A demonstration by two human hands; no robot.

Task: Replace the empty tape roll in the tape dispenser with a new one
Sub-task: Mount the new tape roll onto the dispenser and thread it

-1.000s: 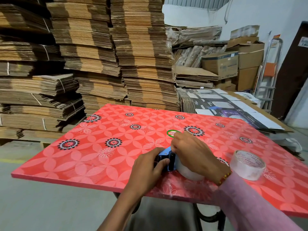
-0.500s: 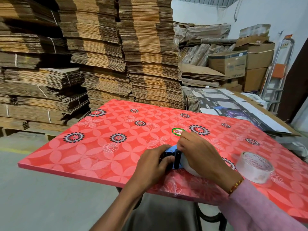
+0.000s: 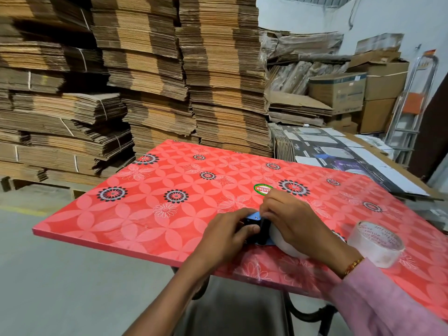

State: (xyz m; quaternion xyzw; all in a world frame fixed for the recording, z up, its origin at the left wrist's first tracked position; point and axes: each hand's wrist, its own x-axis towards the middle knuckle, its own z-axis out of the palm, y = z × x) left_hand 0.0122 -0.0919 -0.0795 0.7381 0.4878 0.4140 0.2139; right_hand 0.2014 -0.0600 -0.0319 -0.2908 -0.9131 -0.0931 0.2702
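A blue and black tape dispenser point(image 3: 257, 225) lies on the red flowered table point(image 3: 150, 209) near its front edge. My left hand point(image 3: 226, 235) grips the dispenser's left end, thumb on its black part. My right hand point(image 3: 288, 220) lies over a pale tape roll point(image 3: 282, 242) sitting in the dispenser, fingertips pinched at the blue top edge. A second clear tape roll point(image 3: 377, 243) lies flat on the table to the right, apart from both hands.
Tall stacks of flattened cardboard point(image 3: 184, 76) stand behind the table. Printed flat cartons point(image 3: 339, 158) and brown boxes point(image 3: 358, 90) are at the back right, with a metal ladder point(image 3: 412, 105). Grey floor point(image 3: 48, 275) lies left of the table.
Both hands stay on the dispenser and roll, with only small finger shifts. The camera has moved, so the table sits further right in view.
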